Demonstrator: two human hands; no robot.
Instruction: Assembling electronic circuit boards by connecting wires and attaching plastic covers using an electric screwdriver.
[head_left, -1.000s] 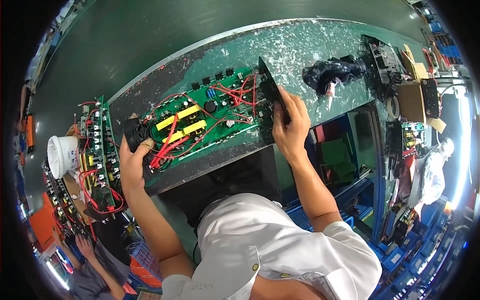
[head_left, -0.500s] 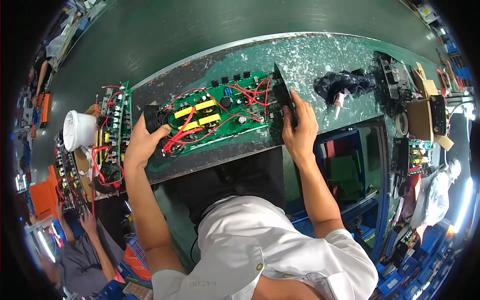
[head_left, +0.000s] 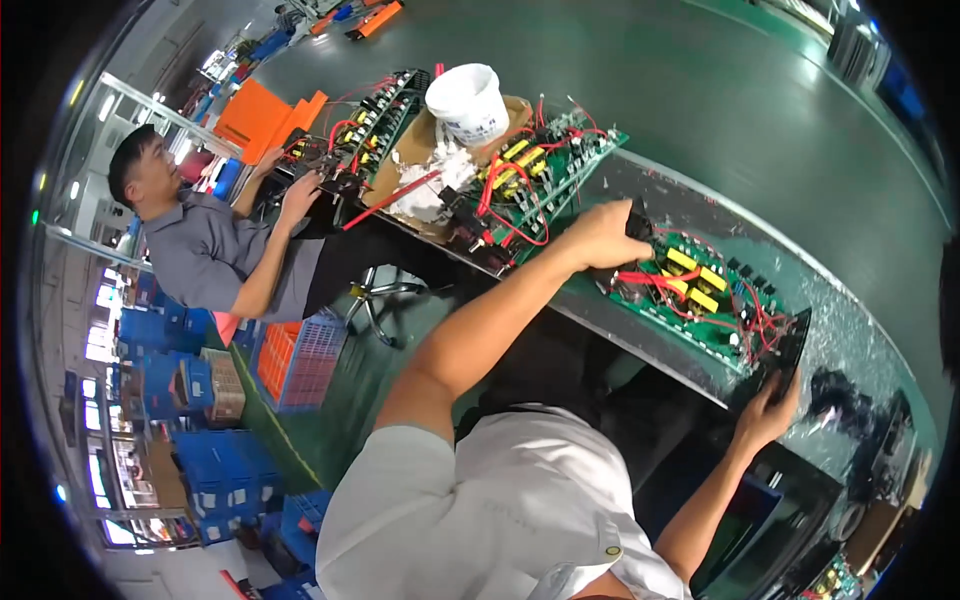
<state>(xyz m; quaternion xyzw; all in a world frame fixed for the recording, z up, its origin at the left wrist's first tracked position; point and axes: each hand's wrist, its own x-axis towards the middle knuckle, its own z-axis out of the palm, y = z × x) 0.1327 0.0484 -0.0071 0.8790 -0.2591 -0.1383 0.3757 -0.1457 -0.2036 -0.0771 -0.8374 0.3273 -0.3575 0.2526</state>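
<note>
A green circuit board (head_left: pixel 690 318) lies on the bench in front of me, carrying yellow-wrapped transformers (head_left: pixel 704 299) and loose red wires. At its left end my left hand (head_left: pixel 603 240) is closed round a black part (head_left: pixel 640 222), mostly covered by the fingers. My right hand (head_left: pixel 768 412) grips the upright black end panel (head_left: pixel 795 340) at the board's right end, its thumb and fingers on opposite sides. Just left of my left hand, more circuit boards (head_left: pixel 560 185) with red wires stand close together on the bench.
A white bucket (head_left: pixel 467 105) stands on cardboard behind the boards, beside crumpled white material (head_left: pixel 440 180). At left a co-worker (head_left: pixel 215 230) handles parts near an orange bin (head_left: pixel 262 118). A crate (head_left: pixel 298 362) and a stool (head_left: pixel 378 300) stand on the floor. Black plastic (head_left: pixel 838 400) lies at right.
The view has swung to the left, bringing the co-worker, bucket and neighbouring boards further into the picture. Both my hands keep their hold on the two ends of the board.
</note>
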